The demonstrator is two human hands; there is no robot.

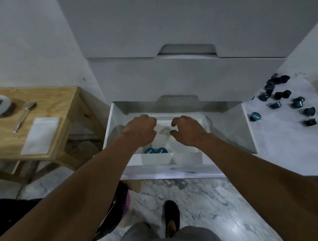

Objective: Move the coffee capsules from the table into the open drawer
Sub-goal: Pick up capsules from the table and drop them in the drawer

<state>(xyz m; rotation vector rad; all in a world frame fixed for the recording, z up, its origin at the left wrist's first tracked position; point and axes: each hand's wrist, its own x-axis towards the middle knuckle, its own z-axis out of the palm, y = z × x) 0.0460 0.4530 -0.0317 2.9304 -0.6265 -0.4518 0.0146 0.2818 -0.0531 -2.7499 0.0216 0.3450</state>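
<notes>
Seen from above, a person reaches both bare arms into the open drawer (247, 130) of a white cabinet. The left hand (142, 130) hangs knuckles-up with its fingers curled under, and it cannot be told whether it grasps anything. The right hand (189, 129) is loosely clawed, thumb and fingers apart, with nothing visible in them. Below the left wrist, two blue-lidded capsules (149, 150) sit side by side in a white tray (156, 159), their white lettering too blurred to read. More dark capsules (283, 95) lie scattered on the pale table (284, 141) to the right
</notes>
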